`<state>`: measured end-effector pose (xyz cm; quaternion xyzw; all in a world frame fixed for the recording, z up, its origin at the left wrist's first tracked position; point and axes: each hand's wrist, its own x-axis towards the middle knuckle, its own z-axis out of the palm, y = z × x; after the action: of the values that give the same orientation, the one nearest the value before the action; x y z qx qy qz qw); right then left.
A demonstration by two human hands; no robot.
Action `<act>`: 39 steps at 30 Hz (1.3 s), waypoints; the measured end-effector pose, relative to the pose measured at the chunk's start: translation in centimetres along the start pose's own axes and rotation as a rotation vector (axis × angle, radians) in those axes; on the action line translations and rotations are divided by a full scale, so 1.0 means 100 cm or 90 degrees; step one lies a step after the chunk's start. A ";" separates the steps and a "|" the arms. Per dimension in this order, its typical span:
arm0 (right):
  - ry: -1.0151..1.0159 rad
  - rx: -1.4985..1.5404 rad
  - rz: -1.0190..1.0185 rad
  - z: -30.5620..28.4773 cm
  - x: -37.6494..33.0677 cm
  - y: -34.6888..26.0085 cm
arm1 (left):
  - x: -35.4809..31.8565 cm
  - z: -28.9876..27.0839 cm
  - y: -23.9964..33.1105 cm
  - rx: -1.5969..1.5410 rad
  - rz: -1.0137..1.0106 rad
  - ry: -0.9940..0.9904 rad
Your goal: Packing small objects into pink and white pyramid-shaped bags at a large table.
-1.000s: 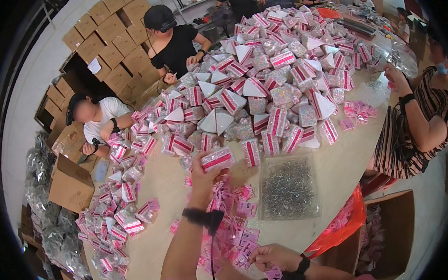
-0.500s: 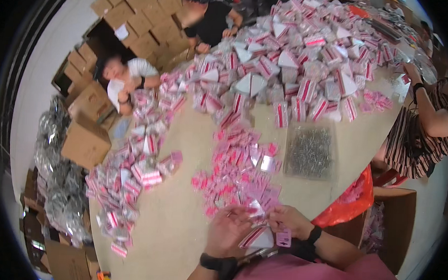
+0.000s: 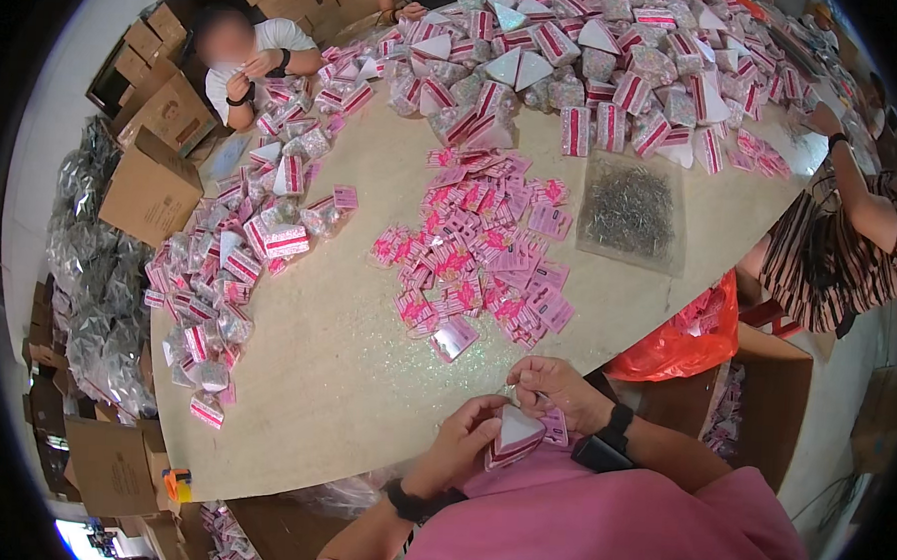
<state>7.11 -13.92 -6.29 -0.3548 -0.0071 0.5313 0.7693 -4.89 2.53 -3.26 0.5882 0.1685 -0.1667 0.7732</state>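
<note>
My left hand [image 3: 461, 437] is closed round a wedge like a cake slice [image 3: 517, 430], white-topped with a dark pink stripe on its side. It is held close to my body, at the table's near edge. My right hand [image 3: 562, 393] is beside it, thumb and forefinger pinched together at the wedge's top; what they hold is too small to make out. A pink card [image 3: 555, 426] hangs below the right hand, next to the wedge. Farther out lies a loose pile of pink cards [image 3: 480, 251], with a silvery square packet [image 3: 454, 338] at its near side.
A clear tray of small metal hooks or pins [image 3: 629, 210] lies right of the cards. Bagged wedges are heaped at the back [image 3: 578, 65] and left [image 3: 219, 270]. Glitter [image 3: 405, 368] dusts the tabletop. A red bag [image 3: 681, 340] sits in a carton at right. Other people work around the table.
My view has tilted, so the table's things sit higher. My left hand, blurred and near the cards before, now grips the wedge. My right hand has come to the wedge's top.
</note>
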 end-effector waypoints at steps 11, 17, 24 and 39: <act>-0.069 0.036 0.025 0.005 -0.007 0.005 | -0.037 -0.017 0.023 0.464 0.214 -0.173; -0.061 0.040 0.027 0.011 -0.006 0.007 | -0.046 -0.001 0.039 0.652 0.260 -0.175; -0.040 -0.040 0.034 0.016 -0.001 0.013 | -0.045 0.003 0.017 0.974 0.505 -0.070; 0.012 -0.228 -0.159 0.052 -0.010 -0.059 | -0.042 -0.016 0.073 0.034 0.257 0.187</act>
<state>9.42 -13.01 1.20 -0.4873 -0.1382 0.4189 0.7536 -5.40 6.14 4.50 0.6478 0.1533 0.0741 0.7426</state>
